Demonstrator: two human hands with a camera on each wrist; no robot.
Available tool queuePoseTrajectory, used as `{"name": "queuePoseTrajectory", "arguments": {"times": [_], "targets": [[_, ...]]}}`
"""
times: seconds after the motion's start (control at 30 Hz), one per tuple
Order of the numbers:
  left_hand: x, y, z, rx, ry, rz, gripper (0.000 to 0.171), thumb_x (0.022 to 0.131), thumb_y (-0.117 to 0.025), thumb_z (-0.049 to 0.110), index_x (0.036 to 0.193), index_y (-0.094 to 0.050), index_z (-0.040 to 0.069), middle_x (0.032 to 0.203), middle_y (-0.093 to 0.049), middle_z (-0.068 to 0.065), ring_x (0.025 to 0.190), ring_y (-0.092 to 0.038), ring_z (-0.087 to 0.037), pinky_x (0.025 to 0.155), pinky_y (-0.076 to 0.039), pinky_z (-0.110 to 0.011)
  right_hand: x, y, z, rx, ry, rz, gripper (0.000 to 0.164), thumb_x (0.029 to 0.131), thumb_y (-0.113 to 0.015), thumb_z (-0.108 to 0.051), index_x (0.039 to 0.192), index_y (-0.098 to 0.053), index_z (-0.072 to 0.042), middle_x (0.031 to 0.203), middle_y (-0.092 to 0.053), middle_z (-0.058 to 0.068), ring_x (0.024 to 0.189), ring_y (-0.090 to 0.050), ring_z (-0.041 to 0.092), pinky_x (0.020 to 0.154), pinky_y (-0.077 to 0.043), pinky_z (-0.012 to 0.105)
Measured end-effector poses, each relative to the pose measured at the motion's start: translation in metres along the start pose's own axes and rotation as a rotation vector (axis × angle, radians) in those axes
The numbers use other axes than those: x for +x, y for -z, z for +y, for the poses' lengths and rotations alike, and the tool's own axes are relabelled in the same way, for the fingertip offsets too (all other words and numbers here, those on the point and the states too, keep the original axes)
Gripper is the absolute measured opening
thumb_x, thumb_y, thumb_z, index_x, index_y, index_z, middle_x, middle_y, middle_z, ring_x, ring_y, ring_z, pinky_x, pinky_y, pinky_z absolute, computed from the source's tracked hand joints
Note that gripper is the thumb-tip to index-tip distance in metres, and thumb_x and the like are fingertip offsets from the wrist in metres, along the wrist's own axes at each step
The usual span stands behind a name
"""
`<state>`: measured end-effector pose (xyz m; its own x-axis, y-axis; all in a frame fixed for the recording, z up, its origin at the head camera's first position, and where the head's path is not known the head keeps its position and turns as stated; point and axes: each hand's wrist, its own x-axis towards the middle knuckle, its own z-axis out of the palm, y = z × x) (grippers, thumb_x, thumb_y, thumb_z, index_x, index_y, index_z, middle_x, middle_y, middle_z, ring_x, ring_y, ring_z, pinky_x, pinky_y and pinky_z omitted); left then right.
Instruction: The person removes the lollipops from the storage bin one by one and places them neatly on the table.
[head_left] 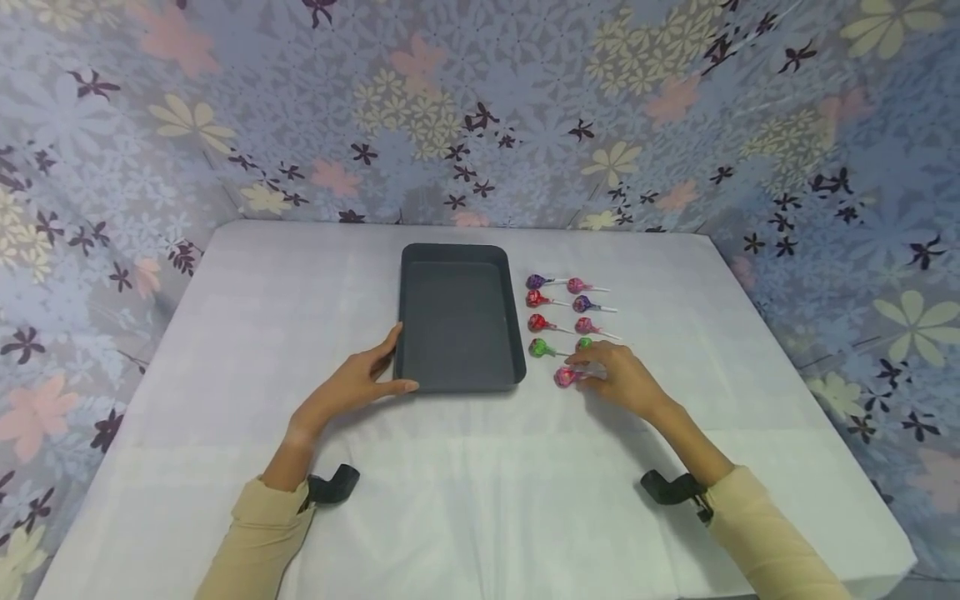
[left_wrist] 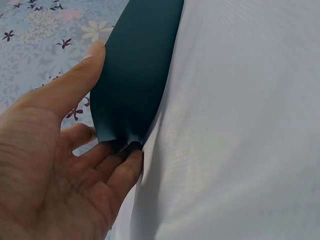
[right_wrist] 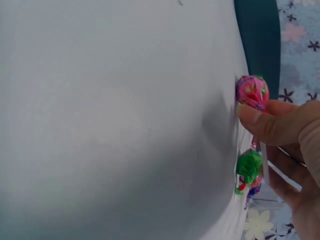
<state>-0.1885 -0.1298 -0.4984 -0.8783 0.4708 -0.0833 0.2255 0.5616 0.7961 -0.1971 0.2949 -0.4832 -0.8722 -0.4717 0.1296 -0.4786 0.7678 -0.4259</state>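
A dark grey rectangular tray [head_left: 459, 325] lies flat on the white-covered table. My left hand [head_left: 358, 380] holds its near left corner, thumb at the near edge; in the left wrist view the fingertips [left_wrist: 131, 159] meet the tray wall [left_wrist: 137, 65]. To the right of the tray, my right hand [head_left: 624, 379] pinches a pink lollipop [head_left: 566, 377] between thumb and fingers, just below its wrapped head [right_wrist: 252, 91]. Right behind that hand is a green lollipop [head_left: 584, 342], partly hidden by the fingers. Another green lollipop [head_left: 542, 347] lies to its left.
Further back, two short columns of wrapped lollipops include red [head_left: 537, 322], purple [head_left: 583, 303] and pink [head_left: 584, 326] ones, sticks pointing right. A flowered cloth [head_left: 525, 108] hangs behind the table. Black wrist mounts [head_left: 334, 485] sit at both sleeve cuffs.
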Motion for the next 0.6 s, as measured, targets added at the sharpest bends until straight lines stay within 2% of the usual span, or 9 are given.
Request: {"name": "queuePoseTrajectory", "arguments": {"times": [0.23, 0.43, 0.6], "targets": [[-0.0008, 0.0004, -0.0011, -0.003, 0.004, 0.004, 0.098, 0.089, -0.069, 0.045, 0.158, -0.005, 0.018, 0.158, -0.02, -0.019, 0.138, -0.038, -0.036, 0.111, -0.036, -0.051, 0.0019, -0.0047, 0.0011, 0.013, 0.004, 0.014, 0.026, 0.075, -0.074, 0.013, 0.093, -0.075, -0.006, 0.086, -0.071, 0.002, 0.081, -0.066, 0.017, 0.077, -0.057, 0.039], [-0.0014, 0.0002, -0.001, -0.005, 0.007, -0.001, 0.099, 0.088, -0.069, 0.047, 0.158, -0.005, 0.019, 0.159, -0.019, -0.018, 0.139, -0.037, -0.036, 0.112, -0.035, -0.051, 0.0025, -0.0052, 0.0054, 0.088, 0.015, 0.019, 0.02, 0.077, -0.075, 0.009, 0.093, -0.074, -0.004, 0.085, -0.073, 0.005, 0.077, -0.069, 0.018, 0.07, -0.057, 0.033], [-0.0023, 0.0011, 0.0002, 0.002, 0.008, 0.001, 0.099, 0.089, -0.069, 0.048, 0.158, -0.005, 0.019, 0.158, -0.021, -0.019, 0.139, -0.037, -0.037, 0.112, -0.036, -0.052, 0.0039, -0.0059, 0.009, 0.098, 0.012, 0.013, 0.02, 0.078, -0.075, 0.007, 0.094, -0.074, -0.004, 0.087, -0.074, 0.005, 0.079, -0.069, 0.018, 0.068, -0.056, 0.029]]}}
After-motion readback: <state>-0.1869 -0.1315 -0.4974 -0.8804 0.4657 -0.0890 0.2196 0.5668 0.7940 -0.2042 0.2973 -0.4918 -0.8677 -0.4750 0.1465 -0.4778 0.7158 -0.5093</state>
